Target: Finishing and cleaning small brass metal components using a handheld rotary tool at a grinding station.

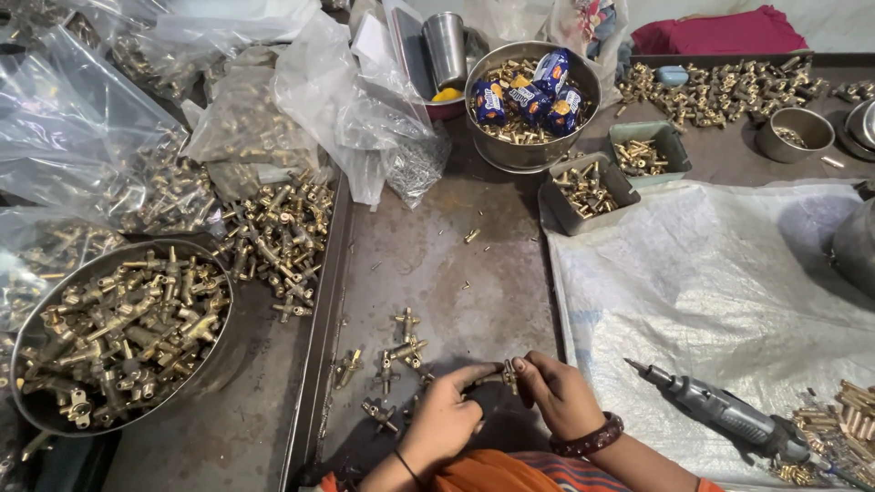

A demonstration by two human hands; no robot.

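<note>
We note small blue-and-orange packets [529,91] lying on brass parts in a round steel bowl [583,87] at the far middle of the bench [428,264]. Clear plastic bags [109,118] of brass pieces are heaped at far left; a white sack sheet [720,273] covers the right side.

Both hands meet near the front edge on one small brass fitting [507,374]. The left hand [442,417] is curled, its forefinger stretched along the fitting; the right hand [561,392] pinches the fitting's other end with thumb and fingertips — both are closed on it, held just above the bench.

Loose fittings [396,351] lie just beyond the hands. A large pan [36,401] of valves sits at left, and a grey rotary tool [729,415] rests on the sheet at right — untouched.
</note>
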